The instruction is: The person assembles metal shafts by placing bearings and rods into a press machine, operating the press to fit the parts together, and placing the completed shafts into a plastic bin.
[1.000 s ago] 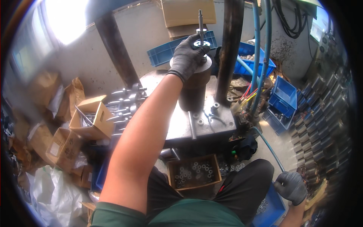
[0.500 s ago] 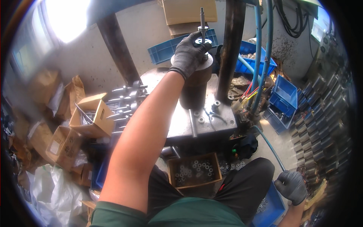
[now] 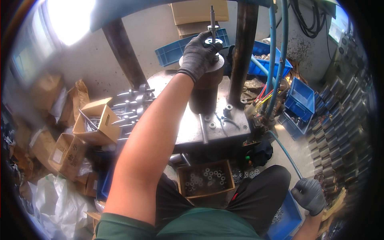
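Left hand (image 3: 200,50), gloved, pinches a flat ring (image 3: 209,41) around the upright pin (image 3: 212,18) atop the dark cylinder (image 3: 205,86) on the bench (image 3: 192,128). Looks like the seating step; next it needs square alignment. Right hand (image 3: 310,195) hangs curled by the knee, empty as far as I can tell.

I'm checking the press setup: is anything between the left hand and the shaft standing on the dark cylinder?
Nothing visible. The left hand rests on top of the dark cylinder, its fingers at the ring around the shaft. The rusty column stands apart, to the right.
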Demonstrator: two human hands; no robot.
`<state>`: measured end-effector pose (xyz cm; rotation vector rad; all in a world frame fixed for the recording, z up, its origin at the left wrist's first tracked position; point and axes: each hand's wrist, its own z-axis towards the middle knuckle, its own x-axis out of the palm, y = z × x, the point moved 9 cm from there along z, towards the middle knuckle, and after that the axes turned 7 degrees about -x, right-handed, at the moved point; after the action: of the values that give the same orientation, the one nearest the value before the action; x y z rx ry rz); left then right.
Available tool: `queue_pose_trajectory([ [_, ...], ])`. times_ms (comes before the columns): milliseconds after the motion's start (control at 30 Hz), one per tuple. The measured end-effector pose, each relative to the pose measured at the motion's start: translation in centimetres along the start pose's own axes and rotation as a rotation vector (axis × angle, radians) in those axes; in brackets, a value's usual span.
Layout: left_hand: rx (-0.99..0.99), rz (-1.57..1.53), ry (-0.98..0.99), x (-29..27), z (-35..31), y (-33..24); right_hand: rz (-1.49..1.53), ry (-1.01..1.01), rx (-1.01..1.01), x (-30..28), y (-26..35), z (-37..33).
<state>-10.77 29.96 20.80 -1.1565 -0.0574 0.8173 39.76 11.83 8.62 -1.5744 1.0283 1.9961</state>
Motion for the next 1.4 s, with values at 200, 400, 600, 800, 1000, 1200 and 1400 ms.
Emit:
queue_pose_trajectory([
  [200,-0.009,-0.029,0.014,-0.1,-0.6,-0.8,-0.025,0.003,-0.007,-0.1,0.2,0.0],
  [400,-0.022,-0.013,0.010,-0.2,-0.1,-0.3,-0.017,0.027,-0.023,-0.4,0.2,0.8],
  [600,-0.086,-0.091,0.041,0.5,0.1,0.5,0.014,0.118,0.017,-2.0,0.7,2.8],
  [800,-0.065,-0.056,0.053,0.6,-0.1,0.2,-0.142,0.369,-0.099,-0.4,0.9,2.0],
  [1000,-0.109,-0.149,0.096,1.2,0.6,1.1,-0.102,0.323,-0.122,-1.2,0.9,2.5],
  [1200,-0.111,-0.242,0.131,1.0,0.2,0.7,-0.114,-0.011,-0.134,-5.0,2.0,4.4],
  [1400,-0.078,-0.286,0.206,1.0,0.1,0.7,-0.376,-0.764,-0.446,-12.9,2.8,9.9],
])
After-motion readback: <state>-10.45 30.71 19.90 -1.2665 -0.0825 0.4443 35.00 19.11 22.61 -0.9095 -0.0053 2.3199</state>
